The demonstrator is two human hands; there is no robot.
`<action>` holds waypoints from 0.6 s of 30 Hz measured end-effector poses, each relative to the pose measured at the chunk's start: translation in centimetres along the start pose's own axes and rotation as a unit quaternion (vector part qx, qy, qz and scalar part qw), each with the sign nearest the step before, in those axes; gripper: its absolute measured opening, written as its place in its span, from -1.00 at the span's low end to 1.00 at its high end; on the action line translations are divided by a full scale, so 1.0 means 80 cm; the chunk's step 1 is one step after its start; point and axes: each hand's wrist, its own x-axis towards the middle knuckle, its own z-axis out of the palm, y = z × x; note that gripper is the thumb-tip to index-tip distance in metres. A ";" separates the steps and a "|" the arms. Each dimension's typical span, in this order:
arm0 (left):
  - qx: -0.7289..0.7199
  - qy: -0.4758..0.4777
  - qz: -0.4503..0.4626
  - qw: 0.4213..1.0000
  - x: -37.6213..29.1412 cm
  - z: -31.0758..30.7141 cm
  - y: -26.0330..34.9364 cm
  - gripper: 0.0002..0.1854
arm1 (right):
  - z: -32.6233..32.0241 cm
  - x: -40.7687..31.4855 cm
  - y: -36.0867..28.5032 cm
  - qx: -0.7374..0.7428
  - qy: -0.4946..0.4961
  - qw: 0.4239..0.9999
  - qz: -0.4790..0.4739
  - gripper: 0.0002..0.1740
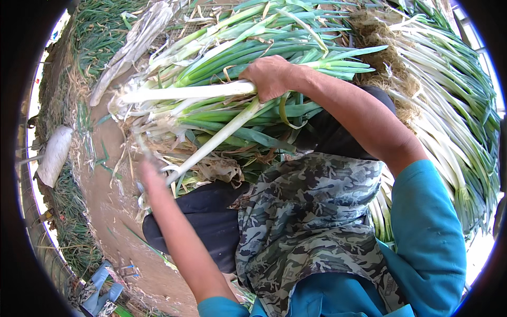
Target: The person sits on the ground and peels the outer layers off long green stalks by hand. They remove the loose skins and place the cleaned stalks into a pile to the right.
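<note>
My right hand (pixel 271 77) is closed around two long green onions. One smooth white stalk (pixel 190 92) points left from it, and a second pale stalk (pixel 218 140) slants down and left. My left hand (pixel 152 174), blurred by motion, is just left of the lower stalk's end, beside thin pale strips; whether its fingers hold anything is not clear. Under and behind my right hand lies a heap of green onions (pixel 237 51) with green leaves and loose, papery outer skins at their white ends.
A large stack of white-stemmed green onions (pixel 431 107) with brown roots lies at right. Peeled skins and leaf scraps litter the dirt floor (pixel 115 206). A crumpled pale sheet (pixel 130 47) is at upper left. At lower left, part of another person (pixel 101 289) shows. My dark-trousered knees flank the heap.
</note>
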 end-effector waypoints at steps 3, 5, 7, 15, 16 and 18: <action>0.248 0.172 0.144 0.942 -0.009 -0.062 0.050 -0.70 | 0.009 0.000 0.010 -0.018 0.031 0.999 0.014 -0.52; 0.462 0.230 0.279 0.810 -0.060 -0.055 0.081 -0.54 | 0.007 -0.001 0.008 -0.034 0.052 0.998 0.024 -0.55; 0.545 0.161 0.450 0.689 -0.095 -0.028 0.067 -0.42 | 0.005 0.001 -0.001 -0.050 0.063 0.997 0.006 -0.56; 0.241 -0.278 0.426 0.827 -0.219 0.211 -0.032 -0.48 | -0.006 -0.004 -0.055 -0.037 0.036 0.998 -0.042 -0.58; 0.221 -0.259 0.442 0.830 -0.220 0.229 -0.036 -0.61 | -0.008 -0.006 -0.053 -0.013 0.044 0.998 -0.054 -0.53; 0.202 -0.258 0.399 0.856 -0.220 0.242 -0.036 -0.66 | -0.013 -0.005 -0.037 0.027 0.087 0.995 -0.042 -0.51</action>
